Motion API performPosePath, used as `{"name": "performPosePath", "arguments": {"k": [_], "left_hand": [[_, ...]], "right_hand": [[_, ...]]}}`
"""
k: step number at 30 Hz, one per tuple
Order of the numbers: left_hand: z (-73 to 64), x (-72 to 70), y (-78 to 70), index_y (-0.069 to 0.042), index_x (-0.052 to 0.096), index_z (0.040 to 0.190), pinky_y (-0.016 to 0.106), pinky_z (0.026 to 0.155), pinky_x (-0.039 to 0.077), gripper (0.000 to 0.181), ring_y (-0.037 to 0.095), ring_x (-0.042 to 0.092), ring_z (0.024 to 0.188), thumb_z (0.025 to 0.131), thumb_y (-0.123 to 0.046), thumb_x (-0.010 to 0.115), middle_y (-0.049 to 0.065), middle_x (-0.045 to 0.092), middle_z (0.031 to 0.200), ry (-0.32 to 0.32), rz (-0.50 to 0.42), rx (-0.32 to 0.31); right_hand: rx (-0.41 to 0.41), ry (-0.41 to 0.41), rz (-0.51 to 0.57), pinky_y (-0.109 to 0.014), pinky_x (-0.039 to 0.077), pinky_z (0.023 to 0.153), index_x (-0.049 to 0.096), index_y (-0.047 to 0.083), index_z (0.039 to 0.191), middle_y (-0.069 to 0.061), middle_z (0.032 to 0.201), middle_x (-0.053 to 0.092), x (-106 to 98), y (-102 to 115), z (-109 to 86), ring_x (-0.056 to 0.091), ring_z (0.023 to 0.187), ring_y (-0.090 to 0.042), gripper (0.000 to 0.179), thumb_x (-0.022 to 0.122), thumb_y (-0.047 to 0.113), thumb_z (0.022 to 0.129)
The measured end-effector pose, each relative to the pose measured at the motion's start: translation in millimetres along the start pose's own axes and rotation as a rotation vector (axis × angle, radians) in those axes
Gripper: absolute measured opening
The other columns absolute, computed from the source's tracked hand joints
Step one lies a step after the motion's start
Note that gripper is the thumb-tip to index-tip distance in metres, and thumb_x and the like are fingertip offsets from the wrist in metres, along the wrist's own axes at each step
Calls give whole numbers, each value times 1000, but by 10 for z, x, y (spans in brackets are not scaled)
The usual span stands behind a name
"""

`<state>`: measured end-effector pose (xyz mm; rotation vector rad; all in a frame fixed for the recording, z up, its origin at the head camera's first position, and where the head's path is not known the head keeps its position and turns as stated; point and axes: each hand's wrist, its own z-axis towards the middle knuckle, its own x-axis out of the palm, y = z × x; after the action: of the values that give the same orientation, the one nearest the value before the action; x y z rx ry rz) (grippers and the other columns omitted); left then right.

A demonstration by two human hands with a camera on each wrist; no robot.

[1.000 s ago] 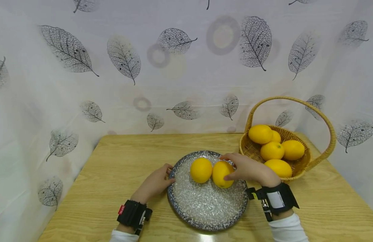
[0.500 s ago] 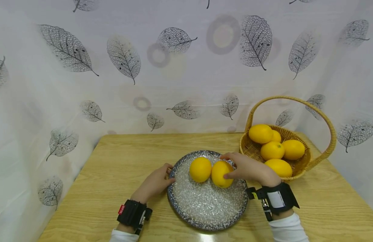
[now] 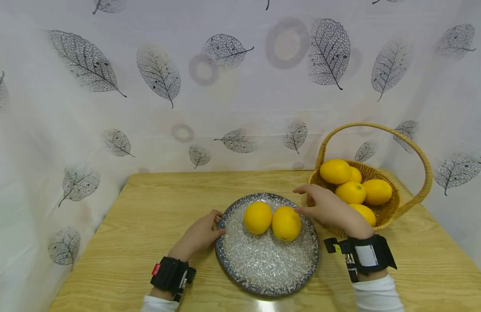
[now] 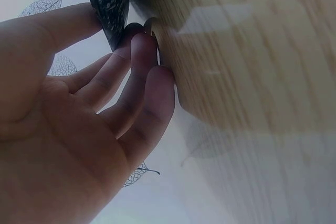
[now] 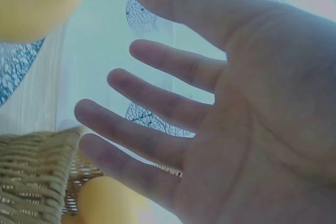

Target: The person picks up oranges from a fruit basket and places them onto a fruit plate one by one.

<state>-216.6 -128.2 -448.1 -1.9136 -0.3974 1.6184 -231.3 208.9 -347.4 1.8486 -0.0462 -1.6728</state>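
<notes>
At the left edge of the plate (image 3: 268, 268), the left hand (image 3: 199, 234) pinches the rim, with the thumb over the upper side and the fingers bent beneath the edge. The plate lies flat on the table (image 3: 166, 199), directly to the right of this hand. On the plate, to the right of the left thumb, one yellow fruit (image 3: 258, 217) and a second yellow fruit (image 3: 286, 223) rest side by side and appear to touch. Just right of the second yellow fruit, the right hand (image 3: 330, 208) has its fingers spread and holds nothing; the right wrist view shows a gap between thumb tip and fruit. Behind and to the right of this hand stands the basket (image 3: 392, 208), its handle (image 3: 369, 125) arching over it. Five loose fruits (image 3: 351, 192) show inside, the nearest partly hidden by the right hand. A black left strap (image 3: 171, 274) and a black right strap (image 3: 371, 255) encircle the wrists, next to white sleeves (image 3: 378, 294). Beyond both hands hangs a pale curtain (image 3: 240, 99) printed with dark leaves
</notes>
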Motion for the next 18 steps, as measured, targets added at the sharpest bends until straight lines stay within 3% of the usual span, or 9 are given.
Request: {"name": "performPosePath", "arguments": {"k": [7,18], "left_hand": [[-6,8,0,-4,54,129,38,78,53,45,16,59,86,89,-21,67,13,68,111,0,-5,-9],[1,7,-3,-4,54,128,39,79,53,44,16,59,86,90,-21,67,13,68,110,-2,-7,-9]], "right_hand": [[20,-76,7,-55,51,87,55,1,132,-24,125,61,-57,-79,-33,58,104,-36,49,66,22,90],[71,-146,52,-63,42,99,52,0,135,-27,136,55,-231,-177,-100,50,121,-42,51,62,27,93]]}}
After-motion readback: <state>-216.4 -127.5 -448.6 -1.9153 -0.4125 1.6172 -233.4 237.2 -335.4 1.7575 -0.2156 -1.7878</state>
